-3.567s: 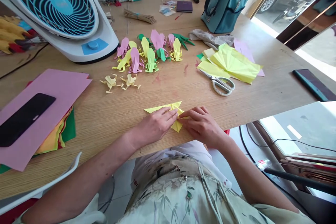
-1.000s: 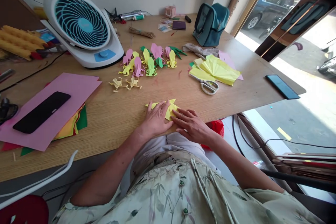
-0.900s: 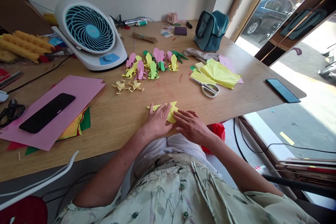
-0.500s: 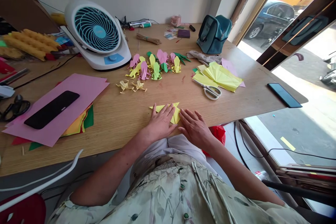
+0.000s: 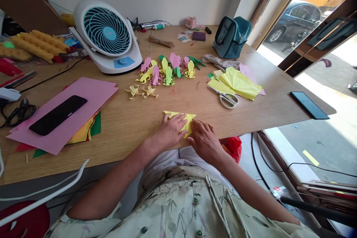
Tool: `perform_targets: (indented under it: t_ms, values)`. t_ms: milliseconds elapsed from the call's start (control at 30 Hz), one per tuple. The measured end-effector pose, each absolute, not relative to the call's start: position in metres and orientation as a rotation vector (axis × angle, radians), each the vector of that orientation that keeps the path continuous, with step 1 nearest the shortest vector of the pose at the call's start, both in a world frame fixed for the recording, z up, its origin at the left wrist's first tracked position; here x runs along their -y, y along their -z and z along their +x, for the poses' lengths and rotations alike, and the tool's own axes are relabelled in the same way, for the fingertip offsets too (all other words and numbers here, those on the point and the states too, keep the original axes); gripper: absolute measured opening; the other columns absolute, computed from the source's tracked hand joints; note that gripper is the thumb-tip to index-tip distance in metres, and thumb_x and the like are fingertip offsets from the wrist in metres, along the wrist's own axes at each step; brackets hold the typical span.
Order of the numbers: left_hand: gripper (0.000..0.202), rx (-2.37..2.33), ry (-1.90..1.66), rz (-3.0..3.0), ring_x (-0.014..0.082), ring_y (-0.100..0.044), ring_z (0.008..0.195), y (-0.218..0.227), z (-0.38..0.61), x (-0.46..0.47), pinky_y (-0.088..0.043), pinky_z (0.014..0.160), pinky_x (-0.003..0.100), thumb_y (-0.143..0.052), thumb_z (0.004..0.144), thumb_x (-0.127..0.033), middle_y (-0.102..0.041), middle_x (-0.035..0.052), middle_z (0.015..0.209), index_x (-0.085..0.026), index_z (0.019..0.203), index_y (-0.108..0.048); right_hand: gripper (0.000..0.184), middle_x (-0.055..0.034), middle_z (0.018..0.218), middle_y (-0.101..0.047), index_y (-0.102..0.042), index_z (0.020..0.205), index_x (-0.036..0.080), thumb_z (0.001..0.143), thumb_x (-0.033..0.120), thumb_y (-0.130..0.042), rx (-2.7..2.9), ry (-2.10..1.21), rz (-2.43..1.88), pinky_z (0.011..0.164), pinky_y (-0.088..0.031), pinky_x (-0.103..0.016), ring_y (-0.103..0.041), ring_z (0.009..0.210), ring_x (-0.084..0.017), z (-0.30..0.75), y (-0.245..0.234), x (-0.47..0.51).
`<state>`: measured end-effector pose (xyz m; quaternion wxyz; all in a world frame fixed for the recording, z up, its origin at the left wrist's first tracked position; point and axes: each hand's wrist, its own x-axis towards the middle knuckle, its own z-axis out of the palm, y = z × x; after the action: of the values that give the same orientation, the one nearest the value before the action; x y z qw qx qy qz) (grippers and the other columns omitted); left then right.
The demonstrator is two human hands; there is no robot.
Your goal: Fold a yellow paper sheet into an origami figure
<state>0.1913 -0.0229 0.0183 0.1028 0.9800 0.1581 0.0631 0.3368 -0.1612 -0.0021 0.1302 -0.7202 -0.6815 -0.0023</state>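
Observation:
A piece of yellow origami paper (image 5: 189,119), folded into a pointed triangular shape, lies flat near the table's front edge. My left hand (image 5: 172,129) rests over its left and middle part, fingers stretched out and pressing down. Along the right edge of the paper sits my right hand (image 5: 205,137), its fingers extended and touching it; part of that edge is hidden. Beyond my hands stand several folded paper frogs (image 5: 168,76) in pink, yellow and green. Two small pale frogs (image 5: 150,91) are nearer me.
Scissors (image 5: 229,100) lie beside yellow paper sheets (image 5: 240,81) on the right. A fan (image 5: 107,35) stands at the back left. On pink sheets (image 5: 95,95) rests a black phone (image 5: 58,114). Another phone (image 5: 309,105) and a teal bag (image 5: 232,39) are right.
The yellow paper has shifted and turned slightly under my hands, its top edge now a wider straight line. My right-hand fingers have drawn closer together. The view has moved slightly left.

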Motion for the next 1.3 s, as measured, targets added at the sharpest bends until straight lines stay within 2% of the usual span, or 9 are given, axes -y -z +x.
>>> perform_targets:
  t_ms: [100,267,433,667,867,1033,1100,1167,1300]
  values:
    - [0.034,-0.503,-0.316,2.933,0.0256,-0.056,0.128,-0.013,0.184,0.046,-0.038,0.109,0.047,-0.046,0.101,-0.027,-0.062,0.0138,0.139,-0.014,0.127,-0.062,0.051,-0.0249,0.126,-0.059,-0.053,0.136,0.005,0.099,0.040,-0.046,1.875,0.044,-2.214,0.090,-0.046,-0.052,-0.052,0.108,-0.037,0.320,-0.003,0.168]
    - [0.040,-0.435,-0.346,2.994,0.0254,-0.049,0.138,0.000,0.170,0.058,-0.033,0.115,0.049,-0.045,0.102,-0.028,-0.055,0.0134,0.147,-0.015,0.139,-0.054,0.036,-0.0198,0.116,-0.062,-0.059,0.128,0.012,0.098,0.027,-0.047,1.892,0.025,-2.180,0.081,-0.045,-0.049,-0.053,0.097,-0.033,0.324,-0.011,0.170]
    - [0.045,-0.203,-0.155,3.017,0.0259,-0.040,0.146,-0.006,0.164,0.026,-0.026,0.119,0.053,-0.044,0.103,-0.031,-0.051,0.0102,0.151,-0.021,0.147,-0.047,0.034,-0.0146,0.135,-0.060,-0.059,0.130,0.018,0.100,0.026,-0.045,1.981,0.011,-1.933,0.093,-0.042,-0.047,-0.053,0.114,-0.030,0.356,-0.009,0.155]
    - [0.041,-0.174,-0.194,3.010,0.0261,-0.044,0.143,-0.012,0.169,-0.001,-0.031,0.117,0.051,-0.043,0.103,-0.032,-0.057,0.0084,0.146,-0.023,0.141,-0.055,0.033,-0.0128,0.132,-0.065,-0.064,0.125,0.017,0.103,0.028,-0.044,2.046,-0.060,-1.811,0.095,-0.042,-0.046,-0.056,0.116,-0.028,0.373,-0.001,0.145]
    - [0.052,-0.349,-0.134,3.001,0.0276,-0.035,0.148,-0.006,0.158,0.017,-0.029,0.118,0.050,-0.044,0.102,-0.043,-0.037,0.0117,0.160,-0.021,0.149,-0.043,0.034,-0.0110,0.137,-0.063,-0.063,0.127,0.017,0.104,0.030,-0.042,2.032,-0.014,-1.831,0.097,-0.041,-0.046,-0.057,0.117,-0.027,0.369,0.000,0.149]
    - [0.044,-0.474,-0.191,2.984,0.0259,-0.042,0.144,-0.020,0.177,0.015,-0.025,0.119,0.052,-0.033,0.105,-0.039,-0.053,0.0112,0.149,-0.020,0.135,-0.058,0.034,-0.0107,0.138,-0.064,-0.064,0.126,0.016,0.104,0.031,-0.043,2.026,0.040,-1.842,0.097,-0.041,-0.046,-0.057,0.118,-0.028,0.367,0.001,0.151]
    - [0.045,-0.412,-0.186,2.990,0.0260,-0.035,0.148,-0.020,0.192,0.010,-0.023,0.120,0.052,-0.033,0.106,-0.038,-0.047,0.0101,0.154,-0.021,0.143,-0.052,0.035,-0.0109,0.139,-0.063,-0.063,0.127,0.015,0.104,0.032,-0.044,2.023,0.034,-1.850,0.097,-0.041,-0.045,-0.057,0.120,-0.027,0.365,0.001,0.151]
    - [0.055,-0.276,-0.055,2.987,0.0289,-0.024,0.153,-0.014,0.203,0.004,-0.017,0.122,0.056,-0.038,0.103,-0.047,-0.036,0.0094,0.161,-0.023,0.152,-0.039,0.036,-0.0108,0.140,-0.063,-0.061,0.130,0.015,0.103,0.033,-0.045,2.021,0.037,-1.858,0.098,-0.040,-0.045,-0.057,0.122,-0.027,0.364,0.001,0.152]
    - [0.072,-0.371,0.133,2.956,0.0279,-0.017,0.155,-0.006,0.207,-0.010,-0.012,0.124,0.057,-0.034,0.100,-0.059,-0.021,0.0102,0.166,-0.020,0.159,-0.021,0.034,-0.0092,0.141,-0.062,-0.061,0.129,0.016,0.103,0.031,-0.046,2.010,0.077,-1.866,0.103,-0.037,-0.045,-0.056,0.125,-0.026,0.363,0.002,0.153]
